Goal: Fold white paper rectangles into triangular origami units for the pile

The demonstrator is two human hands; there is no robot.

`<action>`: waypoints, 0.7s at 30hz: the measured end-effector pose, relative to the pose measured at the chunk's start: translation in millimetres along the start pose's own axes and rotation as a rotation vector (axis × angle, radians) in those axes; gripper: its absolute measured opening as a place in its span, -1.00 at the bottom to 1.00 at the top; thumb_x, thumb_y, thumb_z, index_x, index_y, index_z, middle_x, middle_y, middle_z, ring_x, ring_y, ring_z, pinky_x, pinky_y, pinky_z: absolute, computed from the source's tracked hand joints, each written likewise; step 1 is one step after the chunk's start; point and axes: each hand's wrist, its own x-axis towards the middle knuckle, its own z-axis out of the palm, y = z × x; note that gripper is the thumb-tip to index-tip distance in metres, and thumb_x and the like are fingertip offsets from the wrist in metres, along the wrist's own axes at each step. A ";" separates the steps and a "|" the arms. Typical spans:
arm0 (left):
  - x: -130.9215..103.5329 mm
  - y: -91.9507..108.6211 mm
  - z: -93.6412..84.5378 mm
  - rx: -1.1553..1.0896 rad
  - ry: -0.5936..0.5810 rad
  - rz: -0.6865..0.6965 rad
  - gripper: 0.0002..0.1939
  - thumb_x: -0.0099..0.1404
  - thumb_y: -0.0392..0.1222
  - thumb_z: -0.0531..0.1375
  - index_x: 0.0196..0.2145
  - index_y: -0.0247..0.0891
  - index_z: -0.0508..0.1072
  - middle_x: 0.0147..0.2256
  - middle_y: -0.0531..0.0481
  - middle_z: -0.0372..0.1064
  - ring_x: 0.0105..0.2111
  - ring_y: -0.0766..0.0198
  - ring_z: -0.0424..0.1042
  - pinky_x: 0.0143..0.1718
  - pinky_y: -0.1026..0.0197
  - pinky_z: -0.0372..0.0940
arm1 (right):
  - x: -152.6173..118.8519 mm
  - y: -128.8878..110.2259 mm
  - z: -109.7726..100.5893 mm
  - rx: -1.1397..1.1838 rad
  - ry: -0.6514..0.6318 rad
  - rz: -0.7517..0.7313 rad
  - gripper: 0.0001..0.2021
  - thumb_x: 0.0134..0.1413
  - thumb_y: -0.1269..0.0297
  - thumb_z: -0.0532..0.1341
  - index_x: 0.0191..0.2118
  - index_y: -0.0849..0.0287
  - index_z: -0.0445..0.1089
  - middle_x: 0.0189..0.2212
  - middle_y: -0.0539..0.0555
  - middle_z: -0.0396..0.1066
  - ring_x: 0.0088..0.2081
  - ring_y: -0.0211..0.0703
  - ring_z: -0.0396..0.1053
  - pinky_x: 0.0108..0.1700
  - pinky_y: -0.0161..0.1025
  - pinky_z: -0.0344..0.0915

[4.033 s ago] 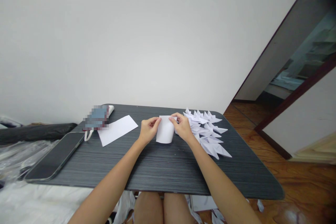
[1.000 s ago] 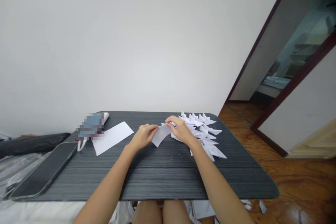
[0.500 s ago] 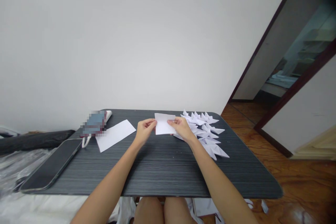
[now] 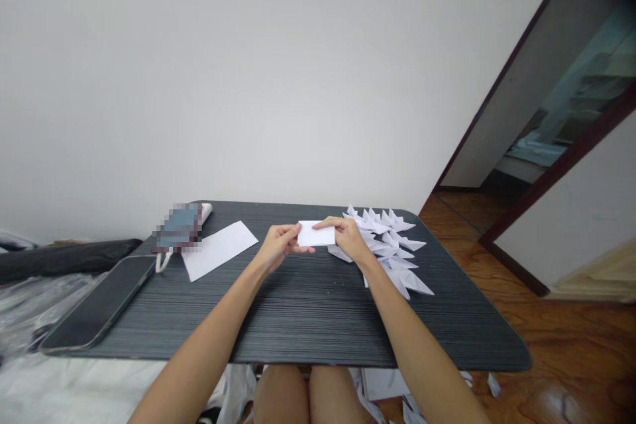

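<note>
A small folded sheet of white paper [image 4: 317,236] is held between both hands above the middle of the dark table. My left hand [image 4: 283,245] pinches its left edge, thumb on top and fingers beneath. From the right, my right hand [image 4: 345,234] grips the other end, with a finger laid across the paper's upper face. Just beyond the right hand lie several folded white paper boats [image 4: 392,248], grouped in rows with their points up; the right hand and forearm hide some of them.
On the left of the table [image 4: 298,318] lies a flat white sheet [image 4: 221,250], next to a blurred-out item [image 4: 177,228] with a white loop. A black phone [image 4: 102,305] rests at the left edge. A white wall stands behind; paper scraps [image 4: 493,384] lie on the floor.
The paper has gone from a roughly square piece to a shorter, wider folded strip. My left fingers have moved beneath it, and my right finger now lies across its top.
</note>
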 end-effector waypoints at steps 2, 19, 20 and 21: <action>0.1 -0.6 -0.3 0.000 0.004 0.010 -0.63 0.06 0.00 0.16 -0.41 -0.45 0.42 -0.56 -0.11 0.38 -0.53 0.23 0.44 -0.45 0.25 0.36 | -0.2 1.1 -1.3 -0.009 -0.007 -0.014 -0.75 -0.21 0.48 0.07 -0.45 0.15 0.48 -0.46 0.02 0.39 -0.40 -0.27 0.30 -0.39 -0.35 0.18; -0.9 1.3 -2.0 0.027 -0.028 0.066 -0.71 0.02 -0.12 0.22 -0.38 -0.45 0.47 -0.52 -0.14 0.43 -0.51 0.24 0.43 -0.36 0.19 0.32 | 0.0 5.0 -6.2 -0.073 -0.037 -0.068 -0.71 -0.23 0.56 0.00 -0.54 0.18 0.45 -0.46 0.00 0.32 -0.39 -0.29 0.27 -0.38 -0.35 0.14; -1.3 2.1 -2.3 0.053 -0.030 0.069 -0.71 0.03 -0.12 0.21 -0.39 -0.45 0.48 -0.53 -0.14 0.43 -0.53 0.26 0.42 -0.39 0.21 0.30 | 0.1 5.4 -6.5 -0.074 -0.040 -0.069 -0.71 -0.24 0.56 0.00 -0.55 0.18 0.44 -0.46 0.01 0.32 -0.39 -0.29 0.27 -0.38 -0.34 0.14; -1.7 2.9 -2.5 0.078 -0.032 0.072 -0.72 0.04 -0.13 0.20 -0.39 -0.45 0.48 -0.55 -0.13 0.43 -0.55 0.29 0.40 -0.43 0.24 0.29 | 0.2 5.7 -6.8 -0.074 -0.040 -0.071 -0.71 -0.24 0.57 -0.01 -0.55 0.18 0.44 -0.46 0.01 0.32 -0.39 -0.29 0.27 -0.38 -0.34 0.13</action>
